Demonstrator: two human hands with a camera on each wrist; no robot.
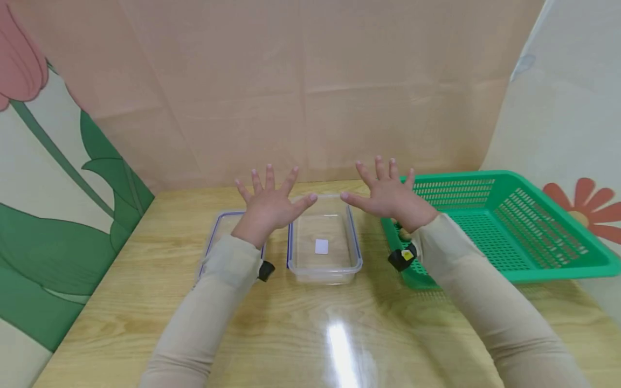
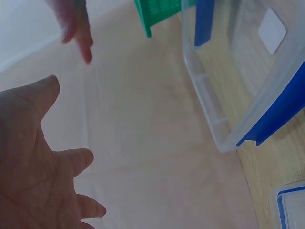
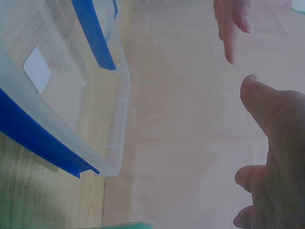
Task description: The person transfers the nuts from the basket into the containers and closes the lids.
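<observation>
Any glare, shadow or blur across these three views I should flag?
Head: a bright glare streak on the table, soft shadow between the clear container and the green basket; left wrist: dim, the left hand shaded, the right hand soft-edged; right wrist: pale haze over the backdrop, right hand darker.

- On the table, in the clock's middle: a box.
- In the box, close to its middle: a label.
- At nine o'clock, just beside the box: a lid, partly under the left arm.
- At three o'clock: a basket.
- In the basket, by its nine o'clock side: little things.
- Up above, at ten o'clock: the left hand; at two: the right hand.
- At twelve, behind everything: a cloth.
</observation>
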